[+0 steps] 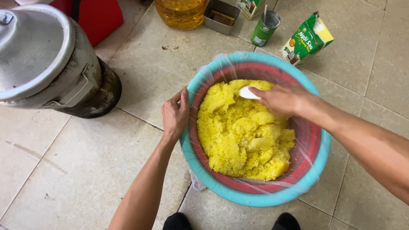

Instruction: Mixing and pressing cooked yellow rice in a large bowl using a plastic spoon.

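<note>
A tiled floor (85,162) of pale beige squares carries everything here. At the upper left stands a big metal steamer pot (51,64) with a domed lid, its lower wall blackened. In the middle sits a wide turquoise basin (255,198) – inside it a red perforated basket (309,140), lined with thin clear plastic film (221,61) that drapes over the rim. A heap of bright yellow sticky rice (243,136) fills the left and centre of the basket.

The left hand (175,115) grips the basin's left rim, fingers curled over the edge. The right hand (283,99) reaches in from the right and is closed around a white spoon (248,92), whose bowl rests on the top of the rice.

Along the top edge, well apart from the basin, stand a large bottle of golden oil (181,12), a small rectangular metal tin (221,16), a green can (265,27) with something upright in it, and a green and yellow carton (307,39) – tilted, its top torn open.
</note>
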